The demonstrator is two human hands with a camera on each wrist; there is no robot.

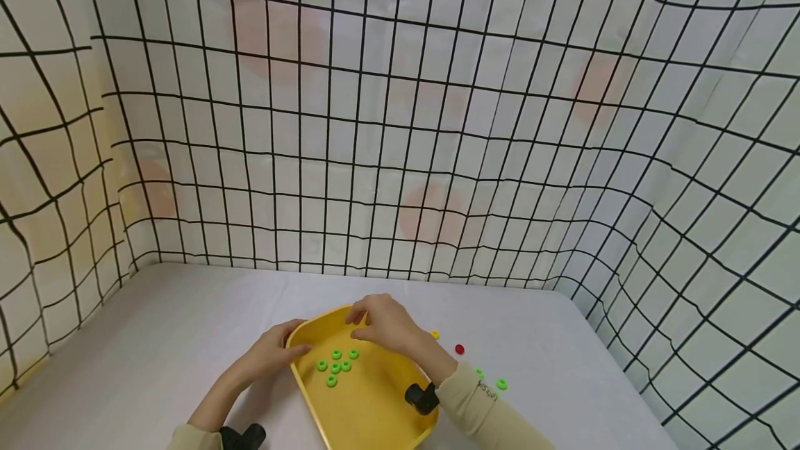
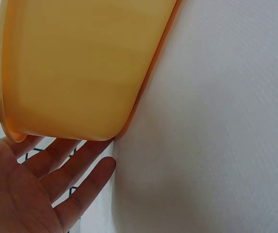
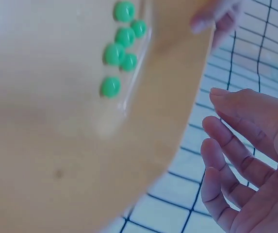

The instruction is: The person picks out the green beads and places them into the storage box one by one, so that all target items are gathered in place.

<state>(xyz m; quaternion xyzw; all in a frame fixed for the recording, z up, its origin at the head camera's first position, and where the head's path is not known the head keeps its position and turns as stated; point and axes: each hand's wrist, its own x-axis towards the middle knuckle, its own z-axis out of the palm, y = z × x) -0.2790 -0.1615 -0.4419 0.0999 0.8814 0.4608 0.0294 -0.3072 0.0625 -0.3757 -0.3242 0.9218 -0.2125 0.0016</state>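
In the head view, a yellow tray [image 1: 369,412] with several small green rings [image 1: 335,368] inside stands tilted on the table. My left hand [image 1: 267,354] grips its left rim, thumb over the edge. From the left wrist, the fingers of that hand [image 2: 29,194] lie spread along the outside of the tray wall [image 2: 85,73]. Over the tray's far end hovers my right hand [image 1: 386,323], its fingers loosely bent. The right wrist view has this hand [image 3: 255,160] holding nothing, apart from the rim, with the green rings [image 3: 114,53] grouped in the tray.
To the right of the tray, a red ring [image 1: 459,349], a yellow ring [image 1: 435,334] and a few green rings [image 1: 502,384] lie on the white table [image 1: 562,367]. My right forearm partly covers that area. Black netting [image 1: 375,158] encloses the back and sides.
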